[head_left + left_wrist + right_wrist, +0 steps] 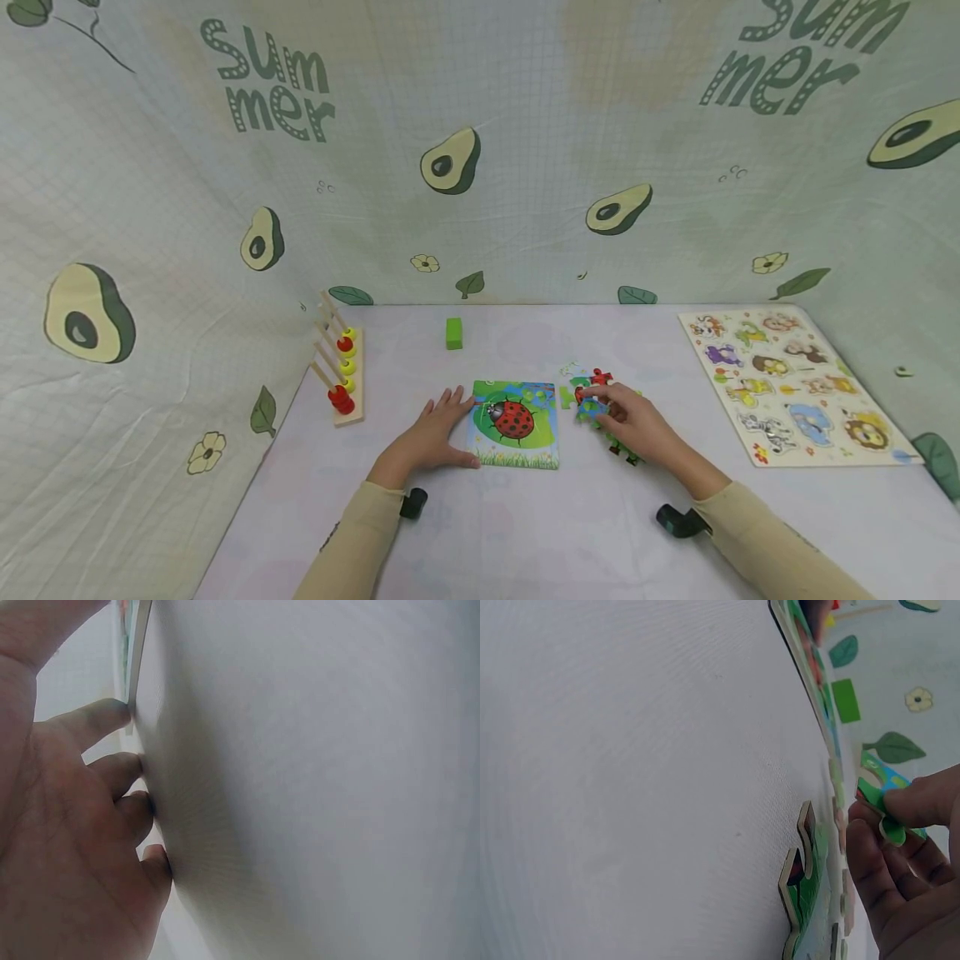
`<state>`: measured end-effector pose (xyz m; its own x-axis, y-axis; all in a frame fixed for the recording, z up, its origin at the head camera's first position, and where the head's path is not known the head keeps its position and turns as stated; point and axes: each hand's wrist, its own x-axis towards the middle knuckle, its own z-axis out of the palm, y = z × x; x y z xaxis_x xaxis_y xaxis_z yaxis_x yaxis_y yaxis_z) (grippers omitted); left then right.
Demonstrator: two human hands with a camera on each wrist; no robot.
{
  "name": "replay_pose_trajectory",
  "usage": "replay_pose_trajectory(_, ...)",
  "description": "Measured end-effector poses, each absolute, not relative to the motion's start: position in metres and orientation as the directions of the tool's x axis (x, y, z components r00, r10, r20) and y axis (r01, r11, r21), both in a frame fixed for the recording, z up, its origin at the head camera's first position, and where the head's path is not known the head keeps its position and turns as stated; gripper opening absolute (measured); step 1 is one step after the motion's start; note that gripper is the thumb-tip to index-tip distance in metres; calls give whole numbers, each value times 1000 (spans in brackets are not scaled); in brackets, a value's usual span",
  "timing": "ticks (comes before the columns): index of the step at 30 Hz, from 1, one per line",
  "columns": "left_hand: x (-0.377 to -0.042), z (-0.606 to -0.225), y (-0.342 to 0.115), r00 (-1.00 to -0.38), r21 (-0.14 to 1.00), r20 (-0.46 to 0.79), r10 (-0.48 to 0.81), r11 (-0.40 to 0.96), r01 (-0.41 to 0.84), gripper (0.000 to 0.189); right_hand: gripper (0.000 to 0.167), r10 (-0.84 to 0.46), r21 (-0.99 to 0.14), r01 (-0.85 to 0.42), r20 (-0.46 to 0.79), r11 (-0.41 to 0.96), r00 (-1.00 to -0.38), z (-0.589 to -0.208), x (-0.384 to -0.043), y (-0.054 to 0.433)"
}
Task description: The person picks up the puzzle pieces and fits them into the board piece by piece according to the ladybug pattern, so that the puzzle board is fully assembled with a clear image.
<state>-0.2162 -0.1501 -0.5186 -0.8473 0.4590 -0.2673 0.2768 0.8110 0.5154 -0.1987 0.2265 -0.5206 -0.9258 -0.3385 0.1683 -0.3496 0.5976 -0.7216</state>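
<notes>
A square puzzle board (513, 423) with a ladybug picture lies flat on the table. My left hand (431, 429) is spread at the board's left side, index finger and thumb at its edge, the other fingertips on the table in the left wrist view. Right of the board my right hand (637, 421) pinches a blue and green puzzle piece (891, 787) between thumb and fingers. Several loose puzzle pieces (602, 377) lie around and under that hand, partly hidden by it. One green piece (799, 889) stands out close below the hand in the right wrist view.
At the left stands a wooden peg counter (358, 375) with red and yellow beads. A green block (453, 333) sits behind the ladybug board. To the right lies a large animal puzzle board (795, 383). A printed cloth (525, 167) hangs behind the table.
</notes>
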Motion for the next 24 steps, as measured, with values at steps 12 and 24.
replay_pose_trajectory(12,-218,-521,-150,-847,507,-265,461,814,284,108,27,-271,-731,-292,152,616,-951,-521,-197,223)
replay_pose_trajectory(24,-217,-520,-150,-849,508,-264,458,814,282,108,30,-279,-762,-269,121,589,-953,-524,-202,217)
